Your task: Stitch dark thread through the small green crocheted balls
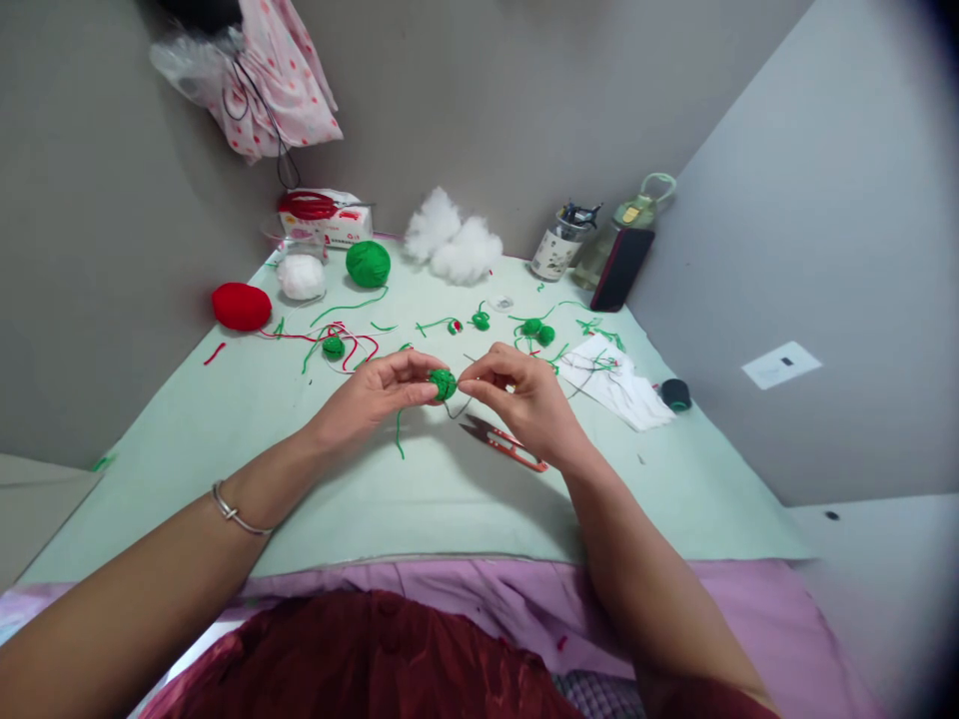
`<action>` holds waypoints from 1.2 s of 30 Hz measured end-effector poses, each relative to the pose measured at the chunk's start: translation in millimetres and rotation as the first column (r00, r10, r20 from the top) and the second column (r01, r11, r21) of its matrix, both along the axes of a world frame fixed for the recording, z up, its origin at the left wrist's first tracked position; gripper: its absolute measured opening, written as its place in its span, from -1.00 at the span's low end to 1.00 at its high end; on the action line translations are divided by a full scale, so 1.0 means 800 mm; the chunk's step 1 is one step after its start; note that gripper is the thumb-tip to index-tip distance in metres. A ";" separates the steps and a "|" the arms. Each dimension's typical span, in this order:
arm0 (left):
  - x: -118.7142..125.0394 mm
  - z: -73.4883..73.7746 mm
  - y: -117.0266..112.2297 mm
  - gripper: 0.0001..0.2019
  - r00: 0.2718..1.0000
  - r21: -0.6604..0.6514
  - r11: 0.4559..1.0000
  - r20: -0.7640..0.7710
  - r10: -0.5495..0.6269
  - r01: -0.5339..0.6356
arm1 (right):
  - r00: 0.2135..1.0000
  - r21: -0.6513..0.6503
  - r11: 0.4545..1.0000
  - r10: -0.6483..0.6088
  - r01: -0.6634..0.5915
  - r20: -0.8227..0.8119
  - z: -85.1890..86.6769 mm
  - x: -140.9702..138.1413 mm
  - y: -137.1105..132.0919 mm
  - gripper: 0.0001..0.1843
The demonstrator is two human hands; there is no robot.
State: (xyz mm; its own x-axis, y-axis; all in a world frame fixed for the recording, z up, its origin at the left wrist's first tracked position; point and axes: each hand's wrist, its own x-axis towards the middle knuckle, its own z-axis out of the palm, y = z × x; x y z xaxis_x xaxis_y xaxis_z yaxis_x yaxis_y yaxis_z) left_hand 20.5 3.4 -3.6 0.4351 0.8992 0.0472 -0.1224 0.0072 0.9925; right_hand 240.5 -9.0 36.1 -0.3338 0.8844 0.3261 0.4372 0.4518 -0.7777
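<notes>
A small green crocheted ball [443, 384] is pinched between the thumb and fingers of my left hand [386, 387]. A green yarn tail [400, 435] hangs below that hand. My right hand [516, 389] has its thumb and forefinger pressed together right beside the ball. A thin needle [470, 358] seems to poke out above these fingers, though most of it is hidden. Under the fingertips a dark thread [459, 411] loops from the ball. Orange-handled thread snips [505, 443] lie on the table just below my right hand.
Red yarn [241, 307], white yarn [301, 277] and green yarn [368, 264] stand at the back left, near white stuffing [454, 245]. Several small green crocheted pieces [531, 328] and yarn scraps lie mid-table. At right are white paper [621, 384], a phone [623, 270] and a pen holder [558, 250].
</notes>
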 end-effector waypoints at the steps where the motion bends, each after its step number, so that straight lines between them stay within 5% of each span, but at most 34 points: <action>1: 0.000 -0.001 0.000 -0.71 1.000 -0.007 1.000 0.022 -0.017 0.017 | 0.998 -0.067 0.997 0.021 -0.026 -0.065 0.000 0.001 0.002 -0.88; 6: 0.003 0.002 -0.004 -0.70 0.996 -0.025 1.000 0.087 0.003 -0.001 | 0.970 -0.298 0.953 -0.020 -0.056 -0.243 -0.005 -0.001 0.009 -0.72; 10: 0.004 0.004 -0.005 -0.70 0.997 -0.019 1.000 0.072 0.026 -0.025 | 0.959 -0.358 0.932 -0.042 -0.064 -0.282 -0.013 -0.003 0.013 -0.69; 17: 0.003 0.011 -0.007 -0.68 0.999 0.037 0.999 -0.006 0.036 -0.036 | 0.957 -0.330 0.934 0.034 -0.134 -0.289 -0.011 0.002 0.015 -0.62; 27: 0.006 0.010 -0.015 -0.67 0.981 0.172 0.974 -0.096 0.166 -0.148 | 0.984 -0.211 0.974 -0.109 0.079 -0.137 -0.011 -0.005 0.015 -0.52; 36: 0.009 0.007 -0.014 -0.69 0.979 0.192 0.968 -0.090 0.182 -0.163 | 0.988 -0.222 0.975 -0.054 0.021 -0.145 -0.010 -0.004 0.014 -0.56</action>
